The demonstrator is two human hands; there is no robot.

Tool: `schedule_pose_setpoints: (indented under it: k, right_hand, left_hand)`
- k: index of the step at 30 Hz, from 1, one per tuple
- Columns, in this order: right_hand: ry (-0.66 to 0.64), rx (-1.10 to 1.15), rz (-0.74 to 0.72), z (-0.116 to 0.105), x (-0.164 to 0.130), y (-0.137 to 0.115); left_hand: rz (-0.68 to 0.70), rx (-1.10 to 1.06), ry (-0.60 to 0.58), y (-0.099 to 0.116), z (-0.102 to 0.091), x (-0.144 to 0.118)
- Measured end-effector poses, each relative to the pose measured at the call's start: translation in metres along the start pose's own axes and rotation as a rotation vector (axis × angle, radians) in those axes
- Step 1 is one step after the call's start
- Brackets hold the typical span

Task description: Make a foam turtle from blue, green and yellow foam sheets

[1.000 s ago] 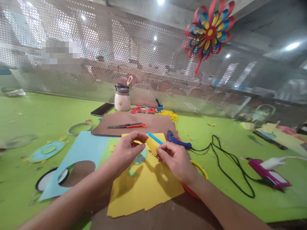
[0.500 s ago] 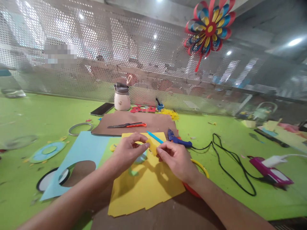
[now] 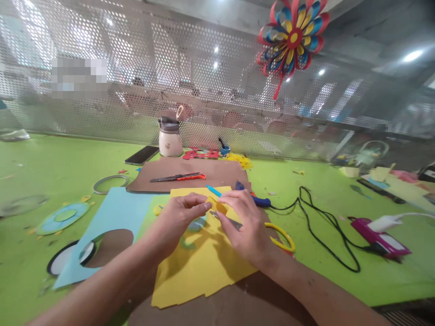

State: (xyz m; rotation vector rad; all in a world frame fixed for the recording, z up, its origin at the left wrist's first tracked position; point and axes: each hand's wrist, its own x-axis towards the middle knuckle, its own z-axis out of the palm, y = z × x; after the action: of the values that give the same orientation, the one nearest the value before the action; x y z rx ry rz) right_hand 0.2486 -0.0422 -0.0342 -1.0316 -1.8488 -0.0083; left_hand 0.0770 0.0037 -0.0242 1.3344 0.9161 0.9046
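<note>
Pinching scrap (image 3: pixel 220 207) with left hand (image 3: pixel 178 222), above yellow sheet (image 3: pixel 204 271). Holding right hand (image 3: pixel 249 228) curled close beside scrap and pen (image 3: pixel 213 190); cannot tell if clamped.

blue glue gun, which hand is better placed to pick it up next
Right, most likely: the right hand is close beside the glue gun, partly hiding it, while the left hand is farther across, apparently pinching a small yellow piece.

Beyond the fingers (image 3: pixel 238 201), a bottle (image 3: pixel 171 142) and a phone (image 3: pixel 142 155); well right of the fingers, a power strip (image 3: pixel 380 237).
</note>
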Motion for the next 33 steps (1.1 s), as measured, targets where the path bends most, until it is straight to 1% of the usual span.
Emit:
schedule_pose_setpoints:
  k: [6, 9, 16, 20, 23, 25, 27, 30, 33]
  right_hand:
    - [-0.009, -0.032, -0.069, 0.002, -0.001, 0.002]
    - [-0.008, -0.037, -0.079, 0.002, 0.000, 0.004]
    - [-0.021, 0.013, -0.097, 0.000, 0.000, 0.006]
    - [-0.025, 0.075, -0.094, -0.003, 0.001, 0.005]
    - [-0.054, 0.143, -0.061, -0.006, 0.003, 0.004]
    - [-0.086, 0.197, -0.014, -0.007, 0.005, 0.003]
    - [-0.115, 0.249, 0.036, -0.008, 0.006, 0.004]
    - [-0.163, 0.308, 0.081, -0.010, 0.007, 0.006]
    - [-0.208, 0.347, 0.146, -0.011, 0.008, 0.008]
  left_hand:
    - [0.023, -0.079, -0.062, 0.004, 0.005, -0.005]
    - [0.015, -0.084, -0.069, 0.006, 0.005, -0.005]
    - [0.069, -0.002, -0.070, 0.004, 0.004, -0.006]
    - [0.077, 0.081, -0.059, 0.007, 0.000, -0.006]
    - [0.062, 0.093, -0.034, 0.012, -0.004, -0.007]
    - [0.084, 0.105, -0.004, 0.015, -0.006, -0.008]
    - [0.122, 0.163, 0.010, 0.016, -0.007, -0.007]
    - [0.173, 0.276, -0.038, 0.015, -0.006, -0.005]
    - [0.215, 0.341, -0.087, 0.013, -0.006, -0.002]
